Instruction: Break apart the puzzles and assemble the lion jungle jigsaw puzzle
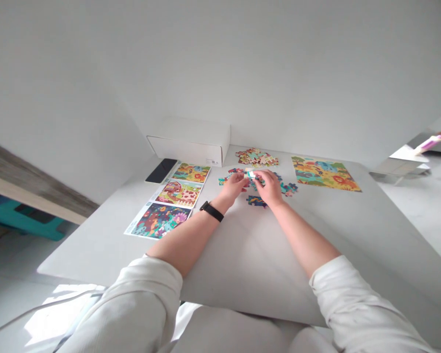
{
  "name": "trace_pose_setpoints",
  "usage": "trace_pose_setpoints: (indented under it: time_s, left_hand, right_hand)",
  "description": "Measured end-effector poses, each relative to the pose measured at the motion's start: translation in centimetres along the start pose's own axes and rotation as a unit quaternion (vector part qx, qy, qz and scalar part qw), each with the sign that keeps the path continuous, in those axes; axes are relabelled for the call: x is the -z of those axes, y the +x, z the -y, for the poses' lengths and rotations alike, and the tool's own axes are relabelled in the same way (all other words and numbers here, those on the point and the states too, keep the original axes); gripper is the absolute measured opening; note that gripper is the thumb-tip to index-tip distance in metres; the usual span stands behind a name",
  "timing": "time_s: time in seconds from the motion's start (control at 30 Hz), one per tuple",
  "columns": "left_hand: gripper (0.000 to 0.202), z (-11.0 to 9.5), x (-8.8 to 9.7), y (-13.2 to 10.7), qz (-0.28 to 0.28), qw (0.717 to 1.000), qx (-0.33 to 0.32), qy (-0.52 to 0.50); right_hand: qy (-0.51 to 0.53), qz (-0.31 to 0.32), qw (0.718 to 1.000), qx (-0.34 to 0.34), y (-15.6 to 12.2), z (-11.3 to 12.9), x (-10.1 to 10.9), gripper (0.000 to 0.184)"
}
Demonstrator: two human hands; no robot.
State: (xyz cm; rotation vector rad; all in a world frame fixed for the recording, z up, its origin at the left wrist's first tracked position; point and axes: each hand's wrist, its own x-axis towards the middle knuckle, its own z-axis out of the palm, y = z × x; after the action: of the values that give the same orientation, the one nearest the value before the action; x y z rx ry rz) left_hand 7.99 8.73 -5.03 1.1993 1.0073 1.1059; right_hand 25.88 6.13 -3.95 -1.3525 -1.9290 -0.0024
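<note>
Over a loose heap of dark, colourful jigsaw pieces [289, 188], my two hands come close together. Between their fingertips is a small jigsaw piece [251, 174] with white and teal on it. My right hand [269, 188] pinches it from the right. My left hand [235, 186], with bent fingers, closes on it from the left; the exact finger contact is partly hidden. Just below the hands lies a small joined section of dark blue puzzle [256, 200]. Parts of the heap are covered by my fingers.
Left of my hands lies a sheet with three pictures [182, 193], beside a dark phone [161, 170]. A white box [191, 144] stands at the back. Another heap of jigsaw pieces [257, 157] lies near the wall. An assembled animal puzzle [325, 174] is at right.
</note>
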Motion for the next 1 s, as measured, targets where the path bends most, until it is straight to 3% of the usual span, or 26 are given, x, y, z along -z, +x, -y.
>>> trace_pose_setpoints:
  time_s: [0.17, 0.3, 0.47, 0.63, 0.83, 1.0]
  left_hand:
    - [0.019, -0.3, 0.8, 0.2, -0.021, 0.997, -0.015, -0.077]
    - [0.022, -0.2, 1.5, 0.6, -0.061, 0.997, -0.049, -0.014]
    - [0.026, 0.3, 1.3, 0.6, -0.019, 0.991, -0.116, 0.068]
    - [0.033, 0.4, 1.0, 0.3, 0.027, 0.978, -0.163, 0.127]
    - [0.040, 0.2, 1.1, 0.5, -0.026, 0.994, -0.103, -0.014]
    - [0.034, 0.5, 1.0, 0.4, -0.006, 0.994, -0.113, 0.001]
  right_hand:
    - [-0.010, 0.023, 1.000, -0.001, -0.1, 0.7, 0.2, 0.033]
    - [0.017, -0.004, 0.999, -0.037, -0.1, 0.1, 0.4, 0.035]
    - [0.097, -0.001, 0.990, -0.099, 0.1, -0.3, 0.3, 0.037]
    - [0.200, 0.051, 0.966, -0.155, 0.2, -0.6, -0.6, 0.039]
    - [0.337, -0.003, 0.922, -0.189, 0.8, -1.9, -1.6, 0.046]
    - [0.395, 0.033, 0.889, -0.230, 1.0, -2.0, -1.6, 0.052]
